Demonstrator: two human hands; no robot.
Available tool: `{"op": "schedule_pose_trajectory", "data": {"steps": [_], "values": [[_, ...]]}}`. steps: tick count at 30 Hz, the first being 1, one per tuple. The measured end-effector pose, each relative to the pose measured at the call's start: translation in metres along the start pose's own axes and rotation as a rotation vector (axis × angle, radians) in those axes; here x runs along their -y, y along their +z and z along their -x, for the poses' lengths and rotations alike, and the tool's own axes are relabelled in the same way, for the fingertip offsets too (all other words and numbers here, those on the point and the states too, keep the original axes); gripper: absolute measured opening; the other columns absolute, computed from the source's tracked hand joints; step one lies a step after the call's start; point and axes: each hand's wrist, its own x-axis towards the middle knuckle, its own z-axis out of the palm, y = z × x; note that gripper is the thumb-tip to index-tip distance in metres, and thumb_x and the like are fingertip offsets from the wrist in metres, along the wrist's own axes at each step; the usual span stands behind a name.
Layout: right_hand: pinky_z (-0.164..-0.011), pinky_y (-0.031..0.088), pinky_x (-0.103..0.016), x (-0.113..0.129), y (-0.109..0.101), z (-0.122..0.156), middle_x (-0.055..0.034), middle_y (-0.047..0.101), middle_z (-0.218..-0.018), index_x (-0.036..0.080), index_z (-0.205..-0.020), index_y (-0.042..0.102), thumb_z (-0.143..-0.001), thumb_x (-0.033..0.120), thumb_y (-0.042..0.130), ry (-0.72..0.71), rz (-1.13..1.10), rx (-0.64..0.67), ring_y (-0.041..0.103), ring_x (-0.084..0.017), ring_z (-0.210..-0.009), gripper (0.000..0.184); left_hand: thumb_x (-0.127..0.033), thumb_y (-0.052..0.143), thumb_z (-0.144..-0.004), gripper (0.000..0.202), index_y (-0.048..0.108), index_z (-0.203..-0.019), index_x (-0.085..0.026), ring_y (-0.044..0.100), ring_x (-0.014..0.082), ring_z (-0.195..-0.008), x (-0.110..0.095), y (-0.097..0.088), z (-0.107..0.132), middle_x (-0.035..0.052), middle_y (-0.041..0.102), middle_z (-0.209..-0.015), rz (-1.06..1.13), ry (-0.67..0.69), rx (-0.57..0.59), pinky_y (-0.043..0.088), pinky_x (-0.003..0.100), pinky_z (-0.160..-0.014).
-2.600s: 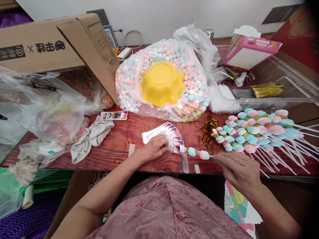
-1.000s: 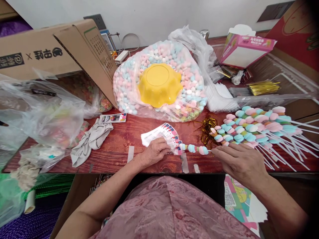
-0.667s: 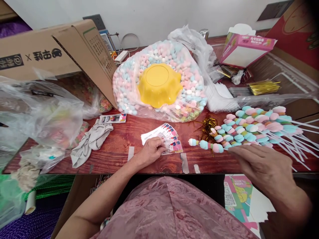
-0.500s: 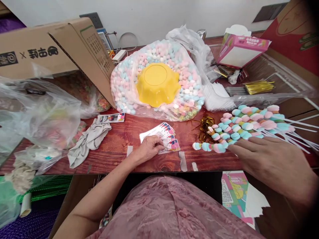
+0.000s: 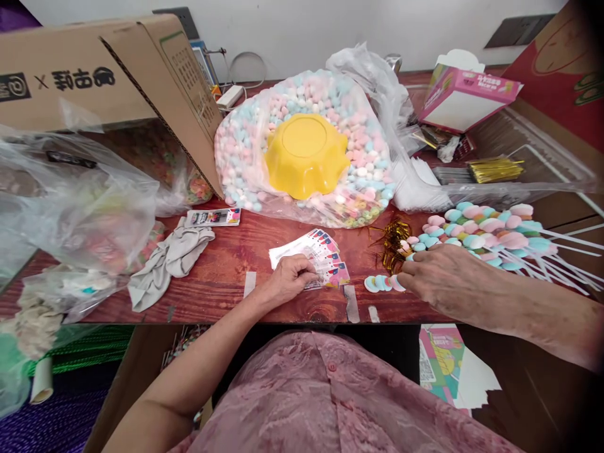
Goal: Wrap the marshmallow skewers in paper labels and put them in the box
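Observation:
My left hand (image 5: 290, 277) rests on the table's front edge, its fingers curled and pinching a fanned stack of small printed labels (image 5: 325, 248). My right hand (image 5: 438, 277) lies palm down over the near end of a pile of pink and blue marshmallow skewers (image 5: 491, 229). Its fingers are bent, and their tips sit beside a bunch of gold twist ties (image 5: 391, 242); what they pinch is hidden. One marshmallow skewer (image 5: 382, 284) lies on the table just left of that hand, with its stick under the hand.
A big clear bag of pastel marshmallows (image 5: 264, 138) carries an upturned yellow bowl (image 5: 306, 154). An open cardboard box (image 5: 117, 75) and plastic bags (image 5: 80, 201) fill the left. A grey cloth (image 5: 170, 261), a pink box (image 5: 465, 97) and more gold ties (image 5: 495, 170) lie around.
My right hand carried the single skewer right from the labels, laid it beside the pile, then came back left to the gold ties. My left hand stayed on the labels.

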Motion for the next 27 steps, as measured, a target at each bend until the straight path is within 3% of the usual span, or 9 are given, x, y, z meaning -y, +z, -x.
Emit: {"op": "schedule_pose_trajectory", "data": {"steps": [5,9,13,17,21,27], "values": [[-0.058,0.018,-0.034,0.005,0.000,0.003,-0.0014,0.060,-0.066,0.022,-0.074,0.057,-0.069,0.002,0.058,0.051,0.016,0.031,0.049,-0.017,-0.061,0.020,-0.018,0.071,-0.078,0.009,0.067,-0.071,-0.013,0.056,0.0111,-0.067,0.000,0.000,0.001,0.0007,0.063,-0.070,0.038,-0.005,-0.005,0.041,0.022,-0.065],[-0.054,0.021,-0.033,0.004,-0.002,0.020,-0.0004,0.058,-0.057,0.022,-0.067,0.055,-0.072,0.003,0.055,0.163,0.087,-0.107,0.048,-0.015,-0.050,0.019,-0.022,0.070,-0.079,0.011,0.070,-0.072,-0.014,0.057,0.0112,-0.066,0.003,0.001,0.001,0.0010,0.065,-0.070,0.108,-0.061,0.013,0.042,0.022,-0.064],[-0.053,0.033,-0.033,0.018,-0.013,0.033,-0.0038,0.068,-0.069,0.024,-0.103,0.064,-0.093,0.024,0.045,0.289,0.063,-0.302,0.058,-0.018,-0.056,0.021,-0.025,0.070,-0.078,0.013,0.070,-0.070,-0.014,0.056,0.0109,-0.064,0.000,-0.004,-0.003,0.0005,0.066,-0.068,0.206,-0.110,0.013,0.042,0.021,-0.061],[-0.057,0.037,-0.031,0.035,-0.020,0.013,-0.0018,0.068,-0.068,0.021,-0.120,0.060,-0.091,0.014,0.045,0.272,0.003,-0.393,0.059,-0.017,-0.057,0.034,-0.025,0.072,-0.075,0.013,0.071,-0.069,-0.014,0.057,0.0103,-0.062,-0.022,-0.014,-0.018,0.0006,0.066,-0.068,0.297,-0.122,0.004,0.043,0.021,-0.060],[-0.054,0.030,-0.028,0.032,-0.018,-0.023,0.0027,0.062,-0.059,0.021,-0.115,0.062,-0.087,0.007,0.044,0.221,-0.010,-0.484,0.051,-0.012,-0.050,0.036,-0.033,0.075,-0.074,0.020,0.071,-0.070,-0.013,0.058,0.0108,-0.063,-0.052,-0.024,-0.037,0.0026,0.067,-0.071,0.367,-0.040,0.006,0.045,0.021,-0.059],[-0.052,0.025,-0.027,0.024,-0.005,-0.051,0.0029,0.057,-0.056,0.019,-0.082,0.064,-0.088,0.006,0.041,0.160,-0.149,-0.530,0.047,-0.010,-0.050,0.027,-0.032,0.071,-0.080,0.020,0.072,-0.074,-0.014,0.060,0.0121,-0.067,-0.073,-0.026,-0.045,0.0044,0.067,-0.072,0.266,0.114,-0.025,0.046,0.022,-0.062]]}}
